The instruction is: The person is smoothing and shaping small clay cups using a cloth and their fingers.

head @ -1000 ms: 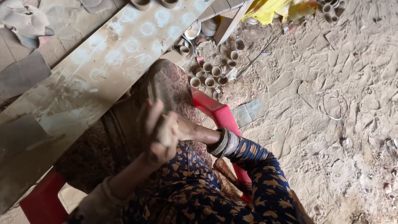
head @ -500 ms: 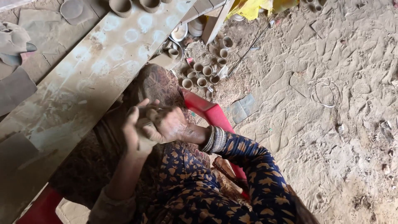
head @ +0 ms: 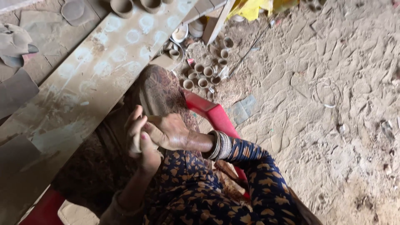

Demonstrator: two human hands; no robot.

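Together, both hands (head: 152, 135) hide whatever they press between them.

Soft, even daylight, moderately bright. No hard shadows, no glare. Sandy ground (head: 333, 104) on the right is the lightest area, slightly washed out. Darkest zone sits under the wooden plank (head: 83, 96), detail lost there. Focus is mostly sharp; slight motion softness around the hands. Mild wide-angle stretch at the edges.

A long dusty plank (head: 83, 83) holds 2 clay cups (head: 135, 5). More small cups (head: 200, 75) sit on the sandy floor (head: 325, 125).
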